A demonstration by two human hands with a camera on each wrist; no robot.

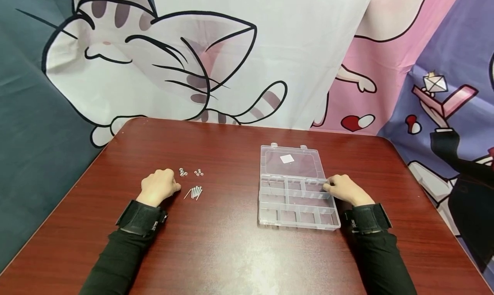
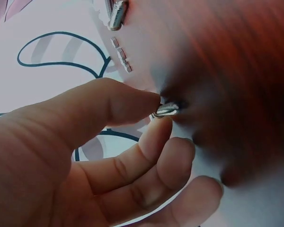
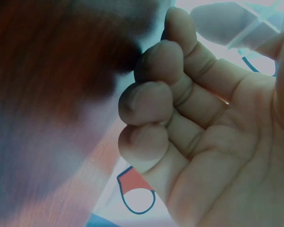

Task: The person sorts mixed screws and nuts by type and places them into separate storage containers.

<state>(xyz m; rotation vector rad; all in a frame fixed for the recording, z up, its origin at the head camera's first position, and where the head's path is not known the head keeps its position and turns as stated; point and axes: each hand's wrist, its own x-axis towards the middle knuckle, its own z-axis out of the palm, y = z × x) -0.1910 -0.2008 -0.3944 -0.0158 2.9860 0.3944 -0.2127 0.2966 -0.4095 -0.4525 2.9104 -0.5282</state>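
Note:
My left hand (image 1: 159, 187) rests low over the table's left side; thumb and index finger pinch a small silver metal piece (image 2: 167, 110), whose exact kind I cannot tell. Just right of this hand lie several screws (image 1: 195, 192). Beyond them sit two small groups of nuts, larger nuts (image 1: 183, 172) and smaller nuts (image 1: 198, 173). A clear plastic compartment box (image 1: 299, 207) lies with its lid (image 1: 291, 163) folded back. My right hand (image 1: 348, 189) grips the box's right wall, thumb over the edge and fingers (image 3: 146, 101) curled outside.
The reddish-brown wooden table (image 1: 227, 252) ends at a printed cloth (image 1: 308, 72) with cartoon cats, hanging along the back. A white label (image 1: 287, 158) sits on the box lid. Low walls split the box into several compartments.

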